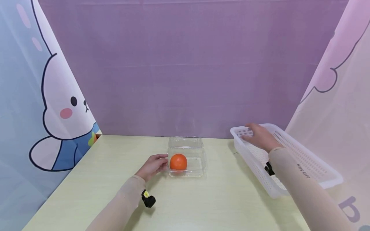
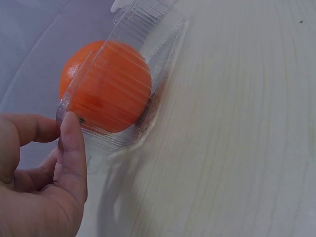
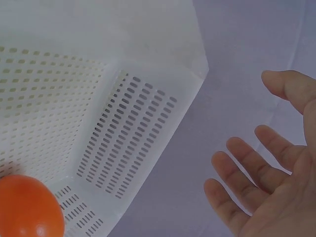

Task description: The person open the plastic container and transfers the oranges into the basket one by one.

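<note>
An orange (image 1: 178, 162) sits in the left part of a clear plastic clamshell box (image 1: 196, 165), whose lid stands raised at the back. My left hand (image 1: 154, 166) is at the box's left side; in the left wrist view its fingers (image 2: 74, 143) pinch the rim beside the orange. Over the far end of a white perforated basket (image 1: 306, 154), my right hand (image 1: 260, 137) holds nothing, and its fingers (image 3: 247, 168) are spread apart. Inside the basket lies another orange (image 3: 29, 210), seen only in the right wrist view; my right arm may hide it from the head view.
The pale wooden table (image 1: 95, 179) carries the box in the middle and the basket at the right. Behind it hangs a purple cloth (image 1: 185, 70). Printed curtains (image 1: 23, 112) close in both sides.
</note>
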A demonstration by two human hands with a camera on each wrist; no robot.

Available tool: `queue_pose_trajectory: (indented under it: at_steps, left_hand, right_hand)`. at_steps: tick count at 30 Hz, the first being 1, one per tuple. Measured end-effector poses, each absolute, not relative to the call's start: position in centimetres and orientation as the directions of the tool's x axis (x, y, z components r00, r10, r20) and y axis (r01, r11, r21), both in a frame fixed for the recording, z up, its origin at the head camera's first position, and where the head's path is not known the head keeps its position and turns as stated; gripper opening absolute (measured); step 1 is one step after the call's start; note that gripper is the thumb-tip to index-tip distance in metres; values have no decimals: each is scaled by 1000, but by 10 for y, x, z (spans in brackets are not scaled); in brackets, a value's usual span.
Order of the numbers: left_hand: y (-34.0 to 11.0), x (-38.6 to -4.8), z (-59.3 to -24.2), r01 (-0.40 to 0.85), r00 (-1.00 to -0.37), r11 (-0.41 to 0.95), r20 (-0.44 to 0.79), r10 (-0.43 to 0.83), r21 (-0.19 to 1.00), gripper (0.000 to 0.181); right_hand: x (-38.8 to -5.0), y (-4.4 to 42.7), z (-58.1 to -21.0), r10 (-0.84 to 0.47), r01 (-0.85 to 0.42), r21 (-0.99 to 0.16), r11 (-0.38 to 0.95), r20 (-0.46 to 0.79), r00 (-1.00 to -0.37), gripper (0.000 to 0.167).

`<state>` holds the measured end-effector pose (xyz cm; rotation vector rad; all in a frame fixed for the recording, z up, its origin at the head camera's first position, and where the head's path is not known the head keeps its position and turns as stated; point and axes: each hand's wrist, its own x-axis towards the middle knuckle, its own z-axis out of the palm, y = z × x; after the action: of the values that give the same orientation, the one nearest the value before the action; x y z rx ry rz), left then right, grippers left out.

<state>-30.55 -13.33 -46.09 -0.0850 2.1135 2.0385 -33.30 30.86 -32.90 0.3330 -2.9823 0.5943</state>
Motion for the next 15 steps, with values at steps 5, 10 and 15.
queue_pose_trajectory:
  at_steps: [5,10,15]
  left_hand:
    - [-134,-305,-461,-181,-977,47,-186,105,982,41]
    - [-134,-305,-461,-184,-977,49,-188,102,982,41]
    - [-134,-305,-461,-180,-978,49,-185,102,982,40]
  right_hand:
    - [-331,303,-328,-201,-238,-372,897,134,-970,65]
    - [-330,296,-327,-221,-258,-371,892,139,-965,65]
    - [-329,286,-325,-226,-263,-370,891,140,-964,65]
